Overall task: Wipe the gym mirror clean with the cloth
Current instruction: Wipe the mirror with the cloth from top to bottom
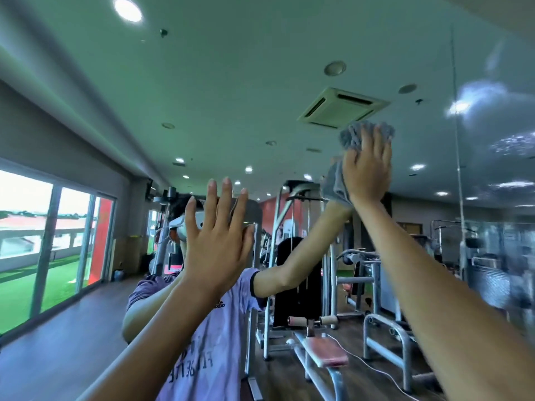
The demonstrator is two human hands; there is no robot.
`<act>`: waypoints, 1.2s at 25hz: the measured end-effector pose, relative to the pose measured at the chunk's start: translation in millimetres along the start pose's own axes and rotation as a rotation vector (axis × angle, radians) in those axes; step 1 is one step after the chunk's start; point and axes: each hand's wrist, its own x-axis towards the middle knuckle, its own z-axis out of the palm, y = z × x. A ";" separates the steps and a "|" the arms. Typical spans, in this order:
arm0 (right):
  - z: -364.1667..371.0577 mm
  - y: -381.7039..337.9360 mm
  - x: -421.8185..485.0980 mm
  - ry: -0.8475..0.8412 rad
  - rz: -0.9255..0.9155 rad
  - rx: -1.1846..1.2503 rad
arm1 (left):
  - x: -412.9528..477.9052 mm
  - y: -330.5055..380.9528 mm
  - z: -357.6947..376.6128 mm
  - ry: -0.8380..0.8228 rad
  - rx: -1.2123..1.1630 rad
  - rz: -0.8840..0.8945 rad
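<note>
- Flat and straight, the fingers of the right hand (367, 166) press the grey cloth (354, 134) onto the mirror (260, 82). They are not curled round it. I think the open palm pushes on more of the cloth at once, so each wipe cleans a wider bit.
- The cloth is bunched up under that hand. Some pokes out above the fingertips, and some hangs out by the wrist on the left side. It sits high up on the glass, so the arm is stretched up to reach it.
- Lower down and to the left of the pressing hand, the left hand (217, 235) is held up with its fingers spread, and it holds nothing. It is on the glass or very near it; I cannot tell which. My guess is that it helps the person stay steady while reaching up.
- To the right of the cloth, past a thin seam (456, 111) in the glass, there are white smudges (512, 146). That part looks dirty, so the job does not seem done.
- Behind both hands, the glass shows the person's reflection (225, 328) and gym machines (327, 351).
</note>
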 end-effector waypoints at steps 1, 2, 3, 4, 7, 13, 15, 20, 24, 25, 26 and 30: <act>-0.4 -12.3 -2.0 -0.010 0.061 0.021 | 3.2 11.9 3.8 -0.002 0.002 0.020; -0.9 -11.6 -9.9 -0.026 -0.042 0.023 | 6.7 29.1 9.0 -0.001 0.001 0.044; -0.4 -0.1 -24.1 -0.056 -0.305 0.009 | 10.3 45.9 14.3 0.000 0.002 0.054; 0.1 16.6 -42.4 -0.095 -0.639 -0.006 | 12.9 57.3 18.6 0.006 0.001 0.056; -14.6 106.1 -31.6 -0.131 -1.028 -0.077 | 21.8 89.0 28.2 0.016 -0.022 0.057; -10.5 116.0 42.8 0.004 0.009 -0.045 | 47.5 128.1 40.1 0.032 -0.048 0.123; -10.2 120.3 19.3 -0.033 -0.344 -0.039 | 59.6 137.3 42.0 0.051 -0.052 0.147; -26.1 227.3 27.8 -0.080 -0.786 -0.126 | 65.4 165.6 48.3 0.047 -0.032 0.190; -22.4 193.2 37.5 0.014 -0.045 -0.074 | 64.0 192.3 53.3 0.013 -0.010 0.213; -22.2 189.6 21.4 0.011 -0.130 -0.045 | 59.4 198.9 56.2 0.013 -0.010 0.238; -23.6 198.2 0.0 -0.008 -0.352 -0.043 | 52.8 204.9 58.4 0.008 -0.011 0.268; -47.0 295.8 -33.8 -0.137 -0.907 -0.141 | 25.7 216.0 59.3 -0.014 -0.008 0.337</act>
